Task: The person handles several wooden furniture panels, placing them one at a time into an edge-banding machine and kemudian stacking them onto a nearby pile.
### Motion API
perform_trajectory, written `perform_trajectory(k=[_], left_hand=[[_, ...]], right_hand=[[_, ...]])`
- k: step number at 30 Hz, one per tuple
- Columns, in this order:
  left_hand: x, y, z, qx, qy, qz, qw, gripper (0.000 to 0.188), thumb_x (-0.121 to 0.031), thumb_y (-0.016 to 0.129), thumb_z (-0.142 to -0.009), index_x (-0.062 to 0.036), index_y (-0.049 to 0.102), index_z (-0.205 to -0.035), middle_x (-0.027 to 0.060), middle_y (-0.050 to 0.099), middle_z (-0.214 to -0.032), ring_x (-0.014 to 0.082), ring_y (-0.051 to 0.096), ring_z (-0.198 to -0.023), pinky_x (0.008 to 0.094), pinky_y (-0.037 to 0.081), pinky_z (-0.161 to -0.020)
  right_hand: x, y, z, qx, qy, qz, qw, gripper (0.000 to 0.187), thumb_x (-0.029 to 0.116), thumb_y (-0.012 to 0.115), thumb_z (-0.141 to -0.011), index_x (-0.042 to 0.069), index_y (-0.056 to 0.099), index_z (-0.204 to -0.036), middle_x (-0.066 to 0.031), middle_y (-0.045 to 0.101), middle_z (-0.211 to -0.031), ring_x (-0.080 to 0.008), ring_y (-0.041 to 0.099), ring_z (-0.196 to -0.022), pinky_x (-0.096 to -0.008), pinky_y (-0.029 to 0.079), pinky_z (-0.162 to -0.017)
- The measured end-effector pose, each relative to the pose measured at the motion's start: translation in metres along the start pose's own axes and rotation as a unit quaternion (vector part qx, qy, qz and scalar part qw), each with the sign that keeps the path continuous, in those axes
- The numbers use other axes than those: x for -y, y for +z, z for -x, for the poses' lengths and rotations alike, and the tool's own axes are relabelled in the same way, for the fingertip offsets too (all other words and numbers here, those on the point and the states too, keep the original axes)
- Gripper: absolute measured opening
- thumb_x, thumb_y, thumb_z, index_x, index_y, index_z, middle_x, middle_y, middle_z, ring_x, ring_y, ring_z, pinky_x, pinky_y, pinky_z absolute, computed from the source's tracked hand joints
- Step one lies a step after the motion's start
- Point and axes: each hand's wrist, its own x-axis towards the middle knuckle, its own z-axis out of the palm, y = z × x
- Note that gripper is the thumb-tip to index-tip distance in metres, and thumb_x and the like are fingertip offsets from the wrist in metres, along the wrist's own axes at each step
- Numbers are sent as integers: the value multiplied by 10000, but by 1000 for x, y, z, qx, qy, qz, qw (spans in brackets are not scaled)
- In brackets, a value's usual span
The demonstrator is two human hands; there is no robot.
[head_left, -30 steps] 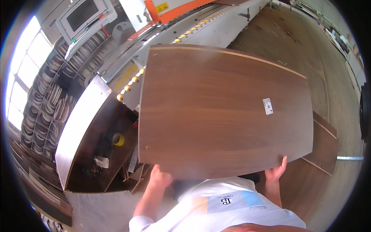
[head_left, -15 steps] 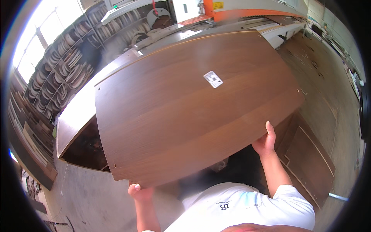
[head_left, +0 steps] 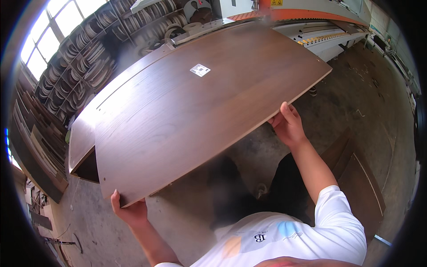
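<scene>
Between my two hands is a large brown wood-grain panel (head_left: 204, 111) with a white label (head_left: 200, 70) stuck on its upper face. My left hand (head_left: 130, 211) grips the near left corner, its thumb at the edge and its fingers underneath. Farther right, my right hand (head_left: 287, 122) is closed on the near long edge, thumb on top. The panel's far side lies over a brown-topped stack or table (head_left: 83, 138), whose left end sticks out from under it. Small holes show near the panel's left end.
Beyond the panel stands a machine with an orange strip (head_left: 311, 15) and a toothed rail. Shelves of coiled edge banding (head_left: 89, 58) fill the back left, above upright boards (head_left: 38, 147). More brown panels (head_left: 356, 187) lean low at my right.
The panel has moved left and away from me, and its near edge now slants more. My left hand has shifted left, my right hand forward and left; both keep hold.
</scene>
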Motion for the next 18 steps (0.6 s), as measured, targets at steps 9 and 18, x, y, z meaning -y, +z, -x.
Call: perform_trajectory(k=[9,18], left_hand=[[14,24,-43,-17,-24,-10,1000,418,-366,584,-970,-92,602,-1285,51,660,-1263,231,651,-1115,416,537,-865],[45,86,-45,-110,-26,14,994,367,-318,577,-972,-91,623,-1256,20,677,-1211,199,640,-1122,412,549,-852]], right_hand=[[-2,-13,-36,-121,-19,151,981,366,453,657,-1020,103,694,-1123,-26,750,-1070,-136,704,-994,-315,546,-841],[10,-41,-52,-201,-85,154,964,390,478,651,-1019,110,685,-1143,-4,728,-1056,-128,683,-967,-322,526,-853]])
